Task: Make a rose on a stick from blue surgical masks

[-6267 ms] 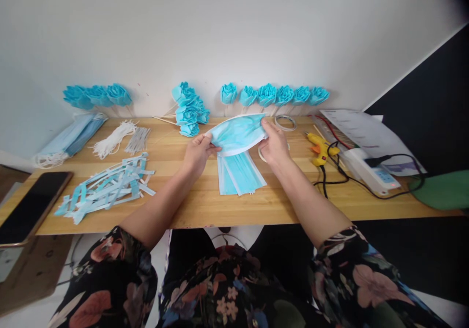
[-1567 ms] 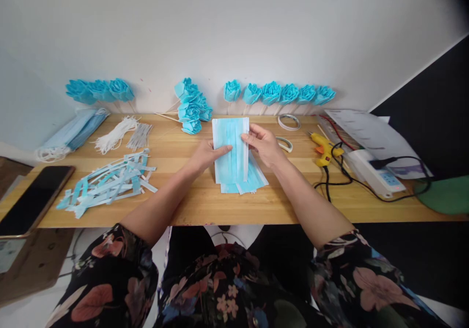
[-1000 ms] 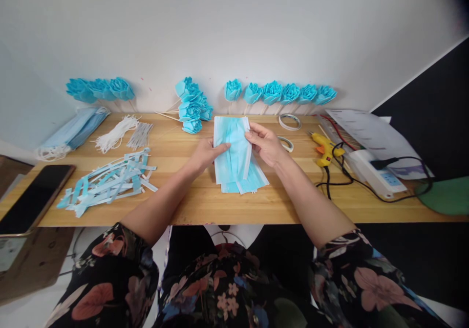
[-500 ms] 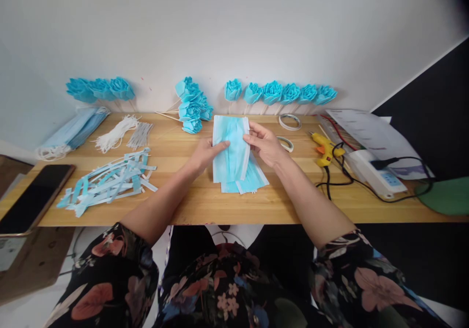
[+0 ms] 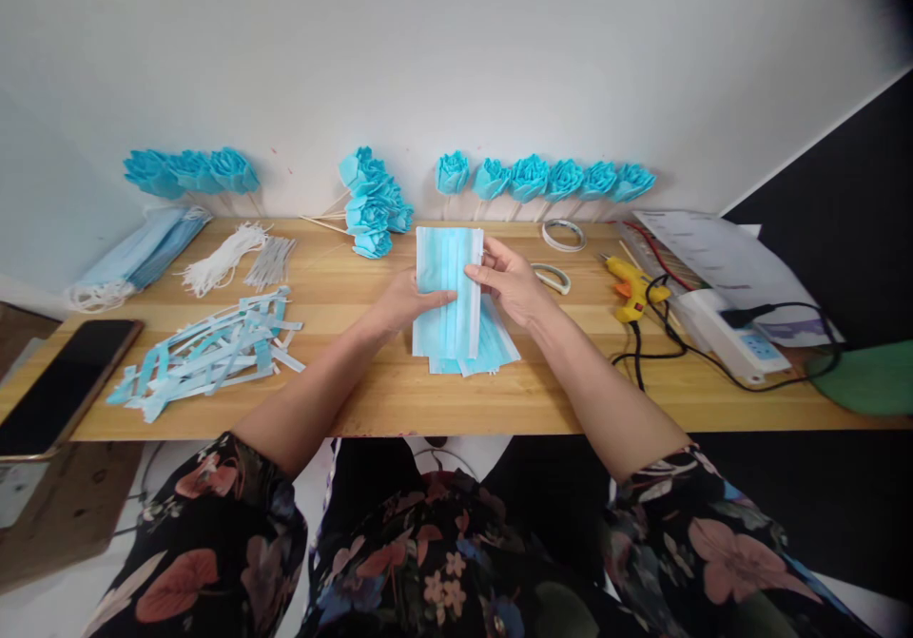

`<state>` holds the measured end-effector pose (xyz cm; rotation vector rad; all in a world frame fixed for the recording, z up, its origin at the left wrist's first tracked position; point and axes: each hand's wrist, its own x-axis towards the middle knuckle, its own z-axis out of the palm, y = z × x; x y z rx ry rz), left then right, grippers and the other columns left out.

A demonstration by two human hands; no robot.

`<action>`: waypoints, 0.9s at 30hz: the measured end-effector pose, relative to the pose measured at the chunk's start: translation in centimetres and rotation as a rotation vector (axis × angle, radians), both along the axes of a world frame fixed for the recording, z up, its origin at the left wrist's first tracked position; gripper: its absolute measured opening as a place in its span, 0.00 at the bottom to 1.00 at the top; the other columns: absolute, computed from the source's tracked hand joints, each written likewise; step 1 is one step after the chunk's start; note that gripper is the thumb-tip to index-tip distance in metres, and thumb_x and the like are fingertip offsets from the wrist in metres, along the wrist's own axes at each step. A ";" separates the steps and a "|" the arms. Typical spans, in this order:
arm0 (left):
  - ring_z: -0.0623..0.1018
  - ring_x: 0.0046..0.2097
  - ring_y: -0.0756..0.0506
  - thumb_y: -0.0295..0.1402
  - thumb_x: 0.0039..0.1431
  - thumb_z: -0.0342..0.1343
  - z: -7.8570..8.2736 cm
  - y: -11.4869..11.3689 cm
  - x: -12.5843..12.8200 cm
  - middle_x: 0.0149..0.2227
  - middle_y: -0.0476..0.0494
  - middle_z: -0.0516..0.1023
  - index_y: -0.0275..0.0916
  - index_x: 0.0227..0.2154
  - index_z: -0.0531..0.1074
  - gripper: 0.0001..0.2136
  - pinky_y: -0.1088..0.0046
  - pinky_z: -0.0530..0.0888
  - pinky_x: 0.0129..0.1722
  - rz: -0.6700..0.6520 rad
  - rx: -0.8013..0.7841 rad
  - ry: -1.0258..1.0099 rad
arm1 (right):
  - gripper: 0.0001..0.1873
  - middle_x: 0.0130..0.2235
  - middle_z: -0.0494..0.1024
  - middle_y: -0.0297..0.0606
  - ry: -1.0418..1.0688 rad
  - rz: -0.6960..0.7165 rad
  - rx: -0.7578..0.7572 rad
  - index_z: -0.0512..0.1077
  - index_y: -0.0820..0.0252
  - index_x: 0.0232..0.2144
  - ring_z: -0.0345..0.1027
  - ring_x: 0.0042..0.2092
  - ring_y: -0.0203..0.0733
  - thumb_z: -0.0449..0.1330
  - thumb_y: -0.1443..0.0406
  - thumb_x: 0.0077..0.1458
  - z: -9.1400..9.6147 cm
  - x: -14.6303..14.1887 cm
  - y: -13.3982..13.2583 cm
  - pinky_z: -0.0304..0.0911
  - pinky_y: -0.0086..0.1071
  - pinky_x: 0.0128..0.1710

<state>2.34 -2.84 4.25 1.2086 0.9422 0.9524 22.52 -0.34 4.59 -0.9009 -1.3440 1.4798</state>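
Note:
A light-blue disposable face mask (image 5: 440,262) without ear loops is held upright above the table in both hands. My left hand (image 5: 400,303) grips its left side, thumb across the front and fingers behind. My right hand (image 5: 510,281) pinches the right edge, thumb in front, other fingers behind. Under and behind it, more blue masks (image 5: 494,348) lie overlapping on the wooden table; the held mask hides part of them. Two tape rolls lie just past my right hand, one ring (image 5: 564,235) farther back and another (image 5: 553,279) partly behind the hand.
Blue mask flowers (image 5: 529,179) on sticks line the wall, with a bunch (image 5: 372,205) at centre. At left are folded masks (image 5: 153,253), white loops (image 5: 224,260), cut strips (image 5: 214,353) and a phone (image 5: 71,386). A yellow glue gun (image 5: 631,291) and power strip (image 5: 734,338) sit at right.
My left thumb has slid slightly right and down over the mask's front. My right thumb has moved a little inward, and the mask looks flatter.

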 end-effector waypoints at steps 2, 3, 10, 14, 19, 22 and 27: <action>0.82 0.51 0.33 0.43 0.42 0.76 -0.1 0.1 -0.1 0.47 0.34 0.84 0.35 0.45 0.78 0.27 0.49 0.77 0.56 0.009 -0.006 0.018 | 0.32 0.44 0.83 0.35 -0.011 -0.017 0.001 0.75 0.49 0.53 0.75 0.42 0.43 0.74 0.52 0.45 0.1 0.1 0.0 0.72 0.34 0.35; 0.82 0.51 0.33 0.43 0.43 0.76 -0.2 0.1 -0.1 0.47 0.34 0.84 0.35 0.44 0.79 0.26 0.49 0.77 0.55 0.013 -0.009 0.028 | 0.32 0.43 0.82 0.35 -0.014 -0.030 0.002 0.75 0.49 0.52 0.75 0.41 0.43 0.74 0.51 0.46 0.2 0.1 0.0 0.71 0.34 0.34; 0.83 0.49 0.34 0.43 0.43 0.76 -0.5 0.1 0.0 0.46 0.35 0.85 0.36 0.42 0.79 0.25 0.53 0.79 0.52 0.004 -0.033 0.071 | 0.34 0.42 0.81 0.34 0.022 -0.077 -0.023 0.74 0.49 0.53 0.73 0.39 0.41 0.74 0.50 0.43 0.7 0.1 -0.2 0.70 0.31 0.33; 0.84 0.47 0.34 0.46 0.47 0.74 -0.1 -0.3 -0.1 0.44 0.35 0.85 0.36 0.41 0.80 0.23 0.54 0.80 0.49 0.022 -0.050 0.087 | 0.34 0.45 0.82 0.34 0.031 -0.089 -0.030 0.75 0.49 0.53 0.74 0.43 0.42 0.75 0.54 0.42 0.9 -0.1 -0.4 0.71 0.32 0.35; 0.84 0.45 0.35 0.46 0.48 0.73 0.4 -0.5 -0.1 0.43 0.35 0.85 0.35 0.41 0.80 0.23 0.55 0.80 0.47 0.049 -0.057 0.094 | 0.33 0.45 0.82 0.34 0.019 -0.114 -0.020 0.75 0.49 0.53 0.75 0.44 0.43 0.74 0.55 0.43 0.9 0.0 -0.4 0.72 0.34 0.38; 0.84 0.45 0.35 0.46 0.48 0.73 0.5 -0.4 0.0 0.43 0.36 0.85 0.35 0.41 0.80 0.23 0.56 0.81 0.46 0.059 -0.050 0.077 | 0.33 0.45 0.82 0.35 0.005 -0.139 -0.007 0.75 0.49 0.53 0.75 0.45 0.45 0.74 0.54 0.42 0.8 0.2 -0.3 0.72 0.36 0.39; 0.84 0.46 0.35 0.46 0.47 0.73 0.4 -0.2 0.0 0.44 0.36 0.85 0.35 0.41 0.80 0.23 0.56 0.80 0.47 0.062 -0.056 0.063 | 0.33 0.46 0.82 0.35 0.022 -0.150 -0.008 0.76 0.48 0.53 0.75 0.45 0.45 0.74 0.55 0.42 0.8 0.2 -0.2 0.72 0.36 0.40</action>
